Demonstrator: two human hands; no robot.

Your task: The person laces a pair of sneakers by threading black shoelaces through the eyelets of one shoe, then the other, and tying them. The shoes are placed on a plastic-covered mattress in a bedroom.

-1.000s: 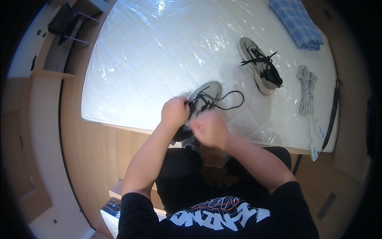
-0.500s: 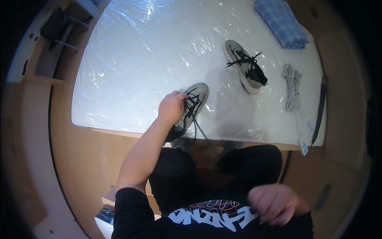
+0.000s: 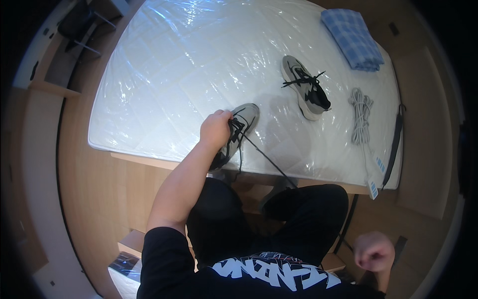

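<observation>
Presently, near shoe (image 3: 234,142): set at the near edge of the mattress (image 3: 174,84), just right of the left hand (image 3: 215,129); its long axis is slanted, toe pointed away and slightly rightward.
Left hand: clasped on the shoe's left side, by the lacing; clearly the nearer of the two.
Black lace (image 3: 269,158): stretched from the shoe down and rightward, over the edge, toward the right hand (image 3: 373,252).
Right hand: curled into a fist, well apart from the shoe, the lace seemingly gripped.
Second shoe (image 3: 306,89): placed farther off, its laces knotted.
Fist and lace since half a second ago: fist shifted outward, lace drawn straighter and longer.
</observation>
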